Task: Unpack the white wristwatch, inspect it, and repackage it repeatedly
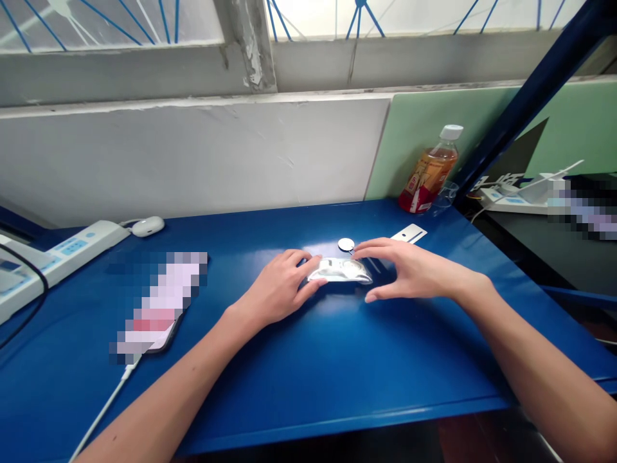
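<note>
A small clear, shiny plastic packet with whitish items inside lies on the blue desk; what the items are, I cannot make out. My left hand has its thumb and fingers closed on the packet's left end. On the other side, my right hand is open, thumb and fingers spread around the packet's right end, with a fingertip close to its upper edge. Just behind the packet is a round white disc. Beyond my right fingers lies a white slotted card, partly hidden by the hand.
A bottle of reddish drink stands at the back right by a clear plastic cup. To the left lie a phone on a white cable, a power strip and a white earbud case. A blue post slants at right.
</note>
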{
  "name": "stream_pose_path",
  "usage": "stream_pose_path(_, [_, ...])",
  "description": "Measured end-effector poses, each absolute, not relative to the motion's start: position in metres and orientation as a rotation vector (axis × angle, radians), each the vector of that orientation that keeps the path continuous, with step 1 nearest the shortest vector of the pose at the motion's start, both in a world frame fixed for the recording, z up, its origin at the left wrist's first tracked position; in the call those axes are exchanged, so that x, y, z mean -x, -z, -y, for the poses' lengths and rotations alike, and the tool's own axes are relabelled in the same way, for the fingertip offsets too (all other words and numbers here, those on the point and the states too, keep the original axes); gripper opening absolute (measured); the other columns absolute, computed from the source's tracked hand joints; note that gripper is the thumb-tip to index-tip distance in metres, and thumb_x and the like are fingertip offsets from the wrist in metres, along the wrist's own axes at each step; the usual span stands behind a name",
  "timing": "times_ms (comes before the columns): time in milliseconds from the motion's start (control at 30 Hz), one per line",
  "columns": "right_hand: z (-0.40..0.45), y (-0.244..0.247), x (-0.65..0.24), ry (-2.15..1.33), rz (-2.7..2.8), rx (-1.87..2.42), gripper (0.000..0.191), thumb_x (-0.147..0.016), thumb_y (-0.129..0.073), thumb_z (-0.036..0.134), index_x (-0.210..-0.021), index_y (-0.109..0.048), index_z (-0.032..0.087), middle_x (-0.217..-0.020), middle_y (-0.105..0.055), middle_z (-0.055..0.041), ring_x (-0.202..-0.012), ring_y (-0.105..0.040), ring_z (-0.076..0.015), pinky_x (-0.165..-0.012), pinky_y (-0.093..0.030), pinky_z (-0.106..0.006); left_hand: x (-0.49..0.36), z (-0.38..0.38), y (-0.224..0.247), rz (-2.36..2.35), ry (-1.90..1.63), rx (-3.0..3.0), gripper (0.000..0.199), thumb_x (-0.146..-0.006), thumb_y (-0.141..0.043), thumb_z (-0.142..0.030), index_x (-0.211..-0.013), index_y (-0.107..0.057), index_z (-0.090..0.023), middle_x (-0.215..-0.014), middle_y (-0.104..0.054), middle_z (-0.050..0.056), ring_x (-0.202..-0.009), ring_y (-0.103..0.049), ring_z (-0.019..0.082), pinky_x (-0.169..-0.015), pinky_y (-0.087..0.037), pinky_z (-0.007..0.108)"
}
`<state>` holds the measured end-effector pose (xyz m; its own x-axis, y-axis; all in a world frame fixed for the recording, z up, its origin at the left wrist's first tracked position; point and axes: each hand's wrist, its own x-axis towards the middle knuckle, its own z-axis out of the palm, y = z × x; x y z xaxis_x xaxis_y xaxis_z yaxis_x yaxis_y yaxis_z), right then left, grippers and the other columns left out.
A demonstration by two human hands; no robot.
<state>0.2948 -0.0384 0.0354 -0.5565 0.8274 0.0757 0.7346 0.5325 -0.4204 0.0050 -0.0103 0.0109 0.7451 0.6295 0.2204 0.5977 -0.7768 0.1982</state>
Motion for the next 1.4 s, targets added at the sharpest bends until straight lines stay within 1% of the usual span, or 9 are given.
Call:
stream_pose_path(167, [0.038, -0.033, -0.286, -0.463, 2.338, 1.103, 0.028, -0.093, -0.063, 0.038, -0.115, -0.074, 0.023, -0.116, -0.074, -0.0083, -0.101, -0.07, -0.0244, -0.089, -0.055, -0.037, -0.006, 0.009, -0.009, -0.96, -0.694, -2.644, 0.047, -0.105, -0.036, -0.046, -0.125, -0.068, -0.018, -0.12, -0.071, 0.011, -0.103, -0.068, 0.025, -0.088, -0.054, 0.038])
stream_pose_path(333, [0.044, -0.036, -0.277, -0.578, 2.074, 1.142, 0.028, -0.089, -0.066, 0.04, -0.11, -0.073, 0.021, -0.096, -0.077, -0.0062, -0.076, -0.07, -0.0187, -0.073, -0.056, -0.031, -0.012, 0.017, -0.018, -0.933, -1.035, -2.312, 0.033, -0.101, -0.052, -0.041, -0.103, -0.076, -0.019, -0.103, -0.078, 0.005, -0.089, -0.073, 0.018, -0.08, -0.055, 0.026])
stream_pose_path(500, [0.043, -0.037, -0.276, -0.874, 2.018, 1.231, 0.031, -0.088, -0.065, 0.045, -0.103, -0.07, 0.019, -0.07, -0.071, -0.002, -0.064, -0.064, -0.0168, -0.061, -0.052, -0.028, -0.014, 0.021, -0.018, -1.088, -0.888, -2.148, 0.03, -0.099, -0.053, -0.043, -0.11, -0.072, -0.023, -0.084, -0.077, -0.001, -0.066, -0.07, 0.015, -0.06, -0.054, 0.024])
stream_pose_path(700, [0.038, -0.028, -0.274, -0.965, 2.022, 1.326, 0.028, -0.09, -0.061, 0.043, -0.1, -0.066, 0.017, -0.069, -0.071, -0.0022, -0.061, -0.063, -0.0166, -0.057, -0.049, -0.028, -0.01, 0.015, -0.01, -0.961, -0.697, -2.47, 0.054, -0.088, -0.069, -0.047, -0.134, -0.058, -0.019, -0.134, -0.063, 0.012, -0.122, -0.06, 0.029, -0.103, -0.05, 0.043])
stream_pose_path(800, [0.037, -0.025, -0.274, -0.829, 2.052, 1.364, 0.03, -0.091, -0.061, 0.043, -0.105, -0.067, 0.017, -0.075, -0.072, -0.0034, -0.064, -0.064, -0.0172, -0.06, -0.05, -0.029, -0.007, 0.013, -0.01, -0.934, -0.562, -2.552, 0.083, -0.08, -0.077, -0.05, -0.148, -0.042, -0.021, -0.147, -0.05, 0.015, -0.135, -0.049, 0.032, -0.111, -0.043, 0.049])
stream_pose_path(1033, [0.033, -0.02, -0.28, -0.454, 2.261, 1.298, 0.029, -0.093, -0.058, 0.038, -0.109, -0.071, 0.019, -0.11, -0.069, -0.0123, -0.091, -0.068, -0.0231, -0.082, -0.056, -0.039, -0.004, 0.01, -0.008, -0.981, -0.378, -2.591, 0.076, -0.086, -0.068, -0.055, -0.148, -0.044, -0.018, -0.151, -0.046, 0.017, -0.142, -0.039, 0.034, -0.116, -0.036, 0.051])
stream_pose_path(1167, [0.034, -0.02, -0.285, -0.412, 2.422, 1.244, 0.048, -0.091, -0.061, 0.048, -0.129, -0.065, 0.019, -0.132, -0.062, -0.0161, -0.123, -0.059, -0.0323, -0.104, -0.049, -0.049, -0.003, 0.009, -0.007, -1.039, -0.275, -2.588, 0.079, -0.087, -0.062, -0.063, -0.15, -0.043, -0.019, -0.158, -0.037, 0.017, -0.15, -0.024, 0.037, -0.118, -0.03, 0.056])
stream_pose_path(1267, [0.034, -0.019, -0.287, -0.438, 2.495, 1.239, 0.073, -0.079, -0.072, 0.059, -0.137, -0.059, 0.017, -0.143, -0.056, -0.018, -0.133, -0.051, -0.037, -0.108, -0.047, -0.053, -0.002, 0.009, -0.006, -1.056, -0.235, -2.571, 0.083, -0.087, -0.058, -0.069, -0.152, -0.042, -0.02, -0.16, -0.034, 0.017, -0.151, -0.021, 0.037, -0.119, -0.028, 0.056])
stream_pose_path(1400, [0.033, -0.018, -0.287, -0.418, 2.517, 1.239, 0.076, -0.076, -0.074, 0.06, -0.137, -0.06, 0.018, -0.147, -0.053, -0.0173, -0.14, -0.043, -0.0397, -0.111, -0.043, -0.057, -0.002, 0.007, -0.006, -1.06, -0.196, -2.576, 0.085, -0.087, -0.054, -0.072, -0.154, -0.038, -0.021, -0.161, -0.031, 0.016, -0.152, -0.018, 0.036, -0.12, -0.025, 0.055])
